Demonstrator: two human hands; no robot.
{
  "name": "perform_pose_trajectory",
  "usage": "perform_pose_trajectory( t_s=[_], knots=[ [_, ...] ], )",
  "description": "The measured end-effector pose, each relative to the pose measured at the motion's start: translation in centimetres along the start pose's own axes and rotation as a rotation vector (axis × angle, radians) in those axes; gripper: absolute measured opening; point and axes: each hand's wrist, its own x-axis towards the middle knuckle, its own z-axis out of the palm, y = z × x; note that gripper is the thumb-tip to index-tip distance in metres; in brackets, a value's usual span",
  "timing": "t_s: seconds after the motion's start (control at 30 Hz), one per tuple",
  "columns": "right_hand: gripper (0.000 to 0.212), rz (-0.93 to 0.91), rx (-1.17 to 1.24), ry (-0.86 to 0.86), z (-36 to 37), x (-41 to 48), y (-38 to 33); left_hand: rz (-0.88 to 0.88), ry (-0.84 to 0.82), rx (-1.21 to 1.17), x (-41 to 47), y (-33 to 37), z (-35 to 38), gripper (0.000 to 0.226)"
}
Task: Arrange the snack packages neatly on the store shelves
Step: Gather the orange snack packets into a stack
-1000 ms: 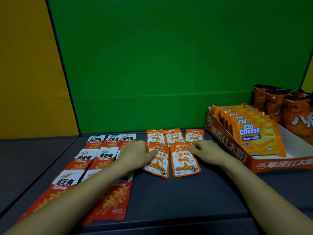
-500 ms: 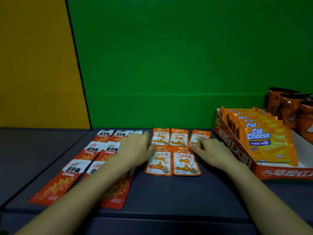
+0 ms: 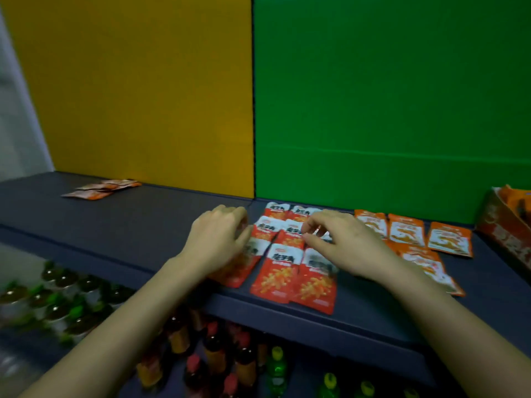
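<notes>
Several red-and-white snack packets [image 3: 277, 272] lie in rows on the dark shelf [image 3: 138, 225]. My left hand [image 3: 219, 238] rests flat on the left column of these packets, fingers slightly apart. My right hand [image 3: 340, 242] lies over the right side of the same group, thumb and forefinger pinching at the edge of a middle packet [image 3: 291, 235]. To the right, several orange packets [image 3: 406, 232] lie in rows, partly hidden by my right wrist. Both forearms reach in from below.
A small pile of orange packets [image 3: 102, 188] lies at the far left of the shelf. An orange cardboard box [image 3: 505, 228] stands at the right edge. Below the shelf stand bottles with red caps [image 3: 214, 351] and green caps [image 3: 277, 360]. Yellow and green panels back the shelf.
Both hands have left the orange packets and shifted left onto the red-and-white packets. The view has swung left and down, showing the bottles below and the far-left pile.
</notes>
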Motion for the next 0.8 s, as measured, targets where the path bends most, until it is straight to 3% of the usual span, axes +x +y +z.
perform_pose_trajectory(
  t_s=[0.23, 0.5, 0.8],
  knots=[
    [0.018, -0.074, 0.073, -0.020, 6.8, 6.6, -11.0, -0.076, -0.019, 0.020, -5.4, -13.2, -4.3, 0.027],
    [0.010, -0.009, 0.144, -0.147, 14.4, 14.4, -22.6, -0.149, -0.058, 0.072, -10.1, -27.8, -7.0, 0.026],
    [0.011, 0.092, 0.128, -0.288, 20.5, 25.9, -28.2, -0.268, -0.084, -0.004, -9.1, -40.6, -5.6, 0.023]
  ],
)
